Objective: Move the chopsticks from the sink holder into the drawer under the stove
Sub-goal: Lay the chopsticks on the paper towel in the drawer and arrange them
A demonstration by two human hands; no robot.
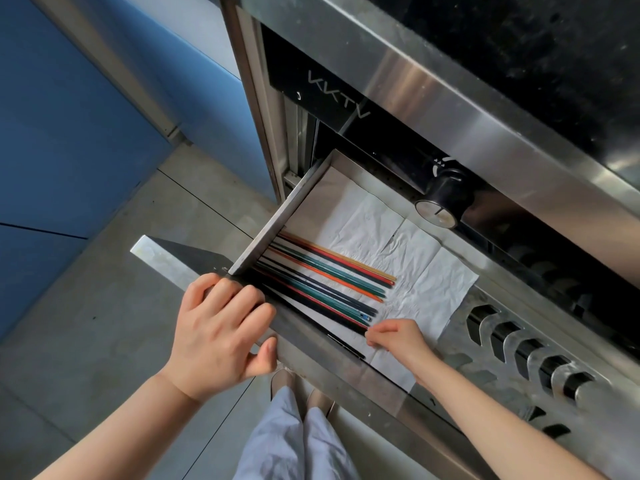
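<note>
Several coloured chopsticks in orange, red, green, dark blue and black lie side by side on white paper towels inside the open steel drawer under the stove. My left hand grips the drawer's front edge, fingers over the top and thumb beneath. My right hand rests inside the drawer with its fingertips pinched at the near ends of the lowest dark chopsticks. One black chopstick lies apart along the drawer's front wall.
A black stove knob juts out above the drawer's back right. Louvred vents run along the steel panel to the right. The black cooktop is above. Blue cabinet fronts stand left over a grey tiled floor. My legs are below.
</note>
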